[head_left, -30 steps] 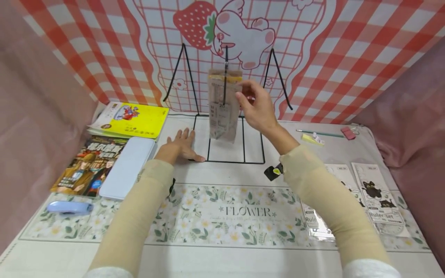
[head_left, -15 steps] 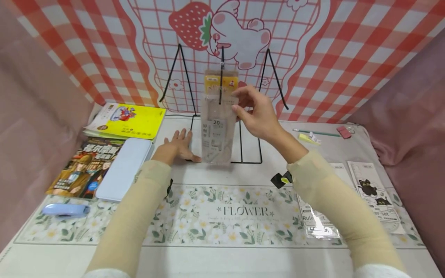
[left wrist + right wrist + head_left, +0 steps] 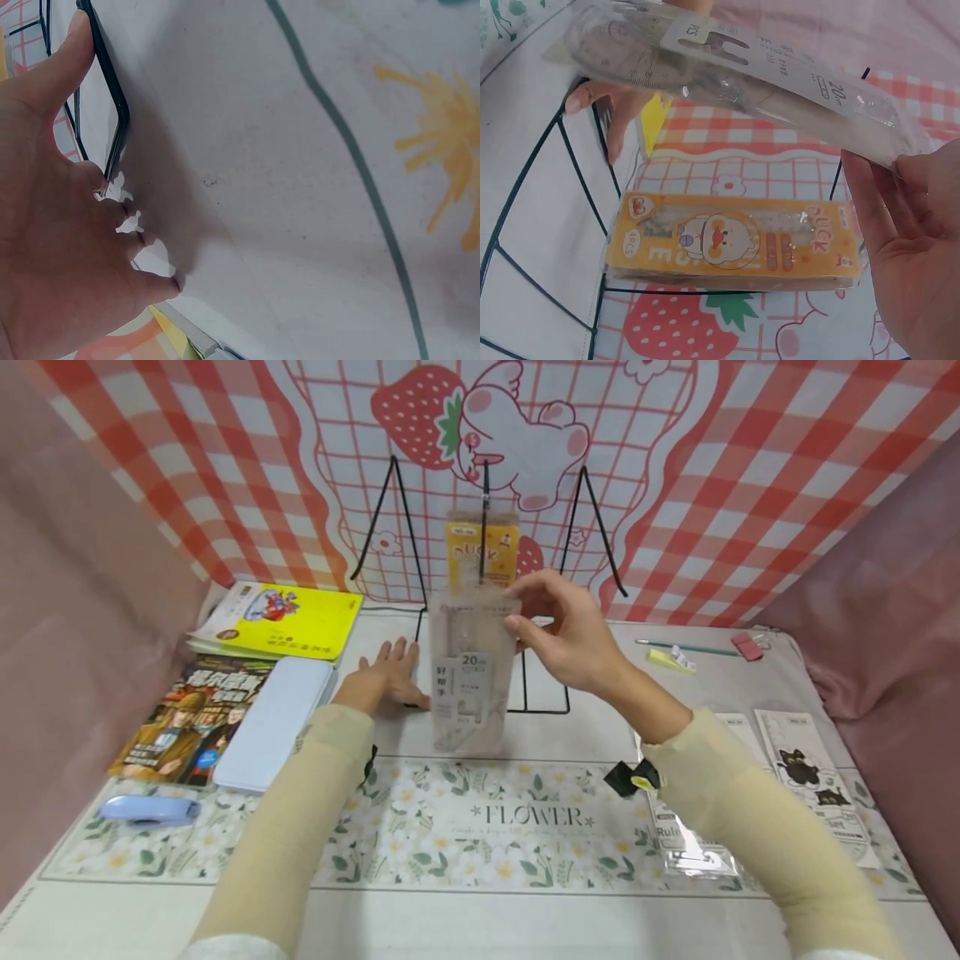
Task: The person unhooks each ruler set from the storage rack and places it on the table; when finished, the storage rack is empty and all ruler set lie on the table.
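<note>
My right hand (image 3: 570, 631) pinches the top corner of a clear plastic ruler set pack (image 3: 472, 714), marked "20" and held upright in front of a black wire display rack (image 3: 551, 712). The right wrist view shows a protractor inside that clear ruler pack (image 3: 765, 71), with thumb and fingers at its end. Behind it, a yellow "DUCK" pack (image 3: 504, 539) hangs on the rack's middle hook. My left hand (image 3: 384, 678) rests with spread fingers on the table at the left of the rack's base. Its thumb touches the black wire (image 3: 112, 90) in the left wrist view.
At left lie yellow-covered books (image 3: 315, 622), a magazine (image 3: 168, 718), a pale blue case (image 3: 277, 722) and a blue stapler-like object (image 3: 150, 808). Cat-print ruler packs (image 3: 806, 777), a pencil (image 3: 693, 647) and a pink item (image 3: 747, 646) lie at right.
My right hand has brought the clear ruler pack off the hook, toward me and lower, uncovering the yellow duck pack. The left hand has stayed in place.
</note>
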`<action>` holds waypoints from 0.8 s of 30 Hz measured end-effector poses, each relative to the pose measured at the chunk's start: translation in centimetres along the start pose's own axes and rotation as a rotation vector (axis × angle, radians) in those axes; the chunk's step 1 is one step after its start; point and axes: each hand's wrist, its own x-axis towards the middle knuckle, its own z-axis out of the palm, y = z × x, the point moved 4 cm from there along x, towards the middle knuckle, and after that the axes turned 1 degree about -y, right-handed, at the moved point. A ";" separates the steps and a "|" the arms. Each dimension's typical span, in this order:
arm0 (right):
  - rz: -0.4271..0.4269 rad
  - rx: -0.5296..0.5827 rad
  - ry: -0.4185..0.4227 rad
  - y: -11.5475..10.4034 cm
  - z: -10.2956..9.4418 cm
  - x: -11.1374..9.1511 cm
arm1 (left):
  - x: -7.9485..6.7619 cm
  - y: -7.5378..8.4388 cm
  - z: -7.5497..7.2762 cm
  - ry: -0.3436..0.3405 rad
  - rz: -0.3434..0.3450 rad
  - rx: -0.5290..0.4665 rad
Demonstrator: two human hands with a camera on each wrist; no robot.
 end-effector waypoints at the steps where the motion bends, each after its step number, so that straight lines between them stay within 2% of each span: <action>1: -0.003 0.001 -0.004 -0.1 -0.1 -0.3 | 0.1 0.0 0.1 -0.001 -0.001 0.003; 4: -0.003 0.005 -0.016 -0.2 -0.6 -1.1 | 0.2 -0.1 0.2 -0.003 -0.012 0.005; 7: 0.055 0.018 -0.028 0.7 -1.6 -2.3 | 0.3 -0.1 0.1 -0.006 -0.023 -0.001; 12: 0.250 0.061 -0.061 4.0 -3.9 -5.1 | 0.4 0.0 0.0 -0.008 -0.037 -0.001; 16: 0.394 0.049 -0.096 6.7 -5.6 -7.5 | 0.5 0.0 -0.1 -0.012 -0.044 0.012; 24: 0.573 -0.020 -0.149 9.8 -7.5 -11.4 | 0.7 0.0 0.1 -0.018 -0.046 0.017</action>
